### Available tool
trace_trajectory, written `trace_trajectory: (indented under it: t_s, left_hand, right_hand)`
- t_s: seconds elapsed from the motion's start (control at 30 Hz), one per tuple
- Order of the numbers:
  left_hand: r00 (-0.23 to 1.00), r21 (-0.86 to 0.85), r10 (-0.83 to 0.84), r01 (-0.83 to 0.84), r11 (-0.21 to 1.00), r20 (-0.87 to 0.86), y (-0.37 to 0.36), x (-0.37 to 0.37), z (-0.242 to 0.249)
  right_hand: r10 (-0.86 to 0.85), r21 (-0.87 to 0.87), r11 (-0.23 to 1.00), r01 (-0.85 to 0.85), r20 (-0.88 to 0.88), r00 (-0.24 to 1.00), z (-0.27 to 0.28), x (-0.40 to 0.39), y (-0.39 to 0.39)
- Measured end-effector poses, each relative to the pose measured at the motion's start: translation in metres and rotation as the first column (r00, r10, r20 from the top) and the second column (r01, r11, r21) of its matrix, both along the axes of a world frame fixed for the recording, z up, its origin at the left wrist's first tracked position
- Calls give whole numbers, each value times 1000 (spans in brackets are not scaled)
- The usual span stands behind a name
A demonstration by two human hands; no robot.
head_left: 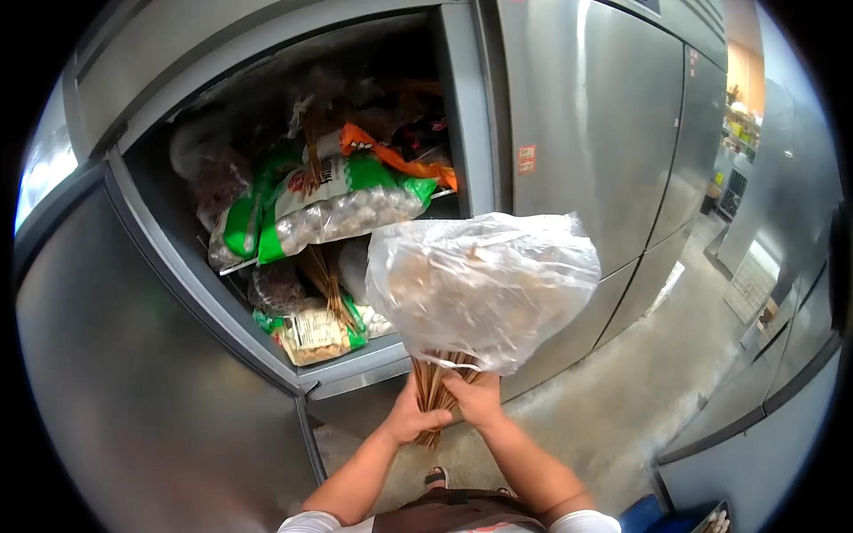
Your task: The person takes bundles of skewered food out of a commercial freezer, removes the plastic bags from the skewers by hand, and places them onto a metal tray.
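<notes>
Brushed steel across most of the view: a tall cabinet (586,133), with an open door (151,355) swung out to the left of a packed compartment (458,124). Next in size, a cloudy plastic bag (484,284) held up outside, in front of the compartment's lower right corner, with contents too blurred to name. Behind, on the upper shelf (443,192), green-and-clear packs (355,213) lying side by side, with an orange packet (395,160) at the back; below, a smaller green-edged pack (311,332) next to a cluster of sticks (333,299). Smaller again, left hand (410,415) and right hand (477,398), both closed around the thin brown sticks (430,386) jutting from the bag's mouth. For a good hold, best to keep both palms around the whole bunch, low enough to leave the film unsqueezed, yet close enough to the bag to steady a probably top-heavy load. Better, too, to keep plastic clear of the shelf edge and steel frame (480,133), for fear of a snag or tear, and to watch for single sticks slipping out at the lower ends.
</notes>
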State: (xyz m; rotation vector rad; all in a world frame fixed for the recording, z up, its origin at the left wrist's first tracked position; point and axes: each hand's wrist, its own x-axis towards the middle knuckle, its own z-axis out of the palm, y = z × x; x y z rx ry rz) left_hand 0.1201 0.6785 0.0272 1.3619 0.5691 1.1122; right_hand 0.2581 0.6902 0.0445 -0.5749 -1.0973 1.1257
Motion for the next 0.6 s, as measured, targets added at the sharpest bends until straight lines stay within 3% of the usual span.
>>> trace_trajectory:
  t_s: [0.03, 0.07, 0.13, 0.17, 0.2, 0.23, 0.27, 0.33, 0.4, 0.47, 0.5, 0.57, 0.6]
  left_hand:
    - [994, -41, -4, 0, 999, -107, -4, 1, -8]
    - [994, -38, -18, 14, 999, -103, -3, 1, -14]
    - [900, -409, -259, 102, 907, -350, -4, -1, -28]
    - [900, -413, -270, 114, 903, -343, -7, 4, -34]
    - [887, -228, -15, -102, 968, -461, -12, 11, -41]
    - [814, -19, 251, -306, 952, -525, -17, 17, -47]
    - [818, -34, 240, -301, 953, -523, -19, 19, -48]
    - [600, 252, 596, -560, 790, -534, -20, 22, -46]
    - [449, 375, 697, -613, 695, -559, -17, 12, -50]
    - [338, 493, 763, -606, 625, -552, -15, 6, -55]
    - [307, 599, 840, -594, 537, -448, -13, 6, -60]
    - [239, 692, 882, -550, 468, -407, -10, 1, -67]
    - [208, 737, 898, -515, 438, -389, -8, -2, -67]
  right_hand:
    - [46, 42, 998, -43, -58, 997, -3, 5, 2]
    - [32, 45, 999, -30, -54, 998, -5, 12, 5]
    - [411, -188, 860, -475, -298, 862, -12, 25, 8]
    - [383, -143, 894, -425, -247, 890, -14, 28, 10]
    - [375, -157, 895, -418, -244, 894, -16, 34, 9]
    - [358, -157, 898, -411, -281, 891, -11, 43, 7]
    - [340, -156, 902, -402, -319, 885, -7, 52, 8]
    - [296, -1, 946, -326, -410, 863, -6, 79, 16]
    - [266, 86, 961, -263, -548, 793, 0, 112, 18]
    - [130, 15, 989, -148, -567, 813, 3, 140, 24]
    - [108, -1, 991, -132, -567, 816, 7, 146, 29]
    - [30, 21, 999, -25, -332, 943, 15, 155, 37]
    - [11, 9, 1000, -8, -336, 942, 19, 161, 38]
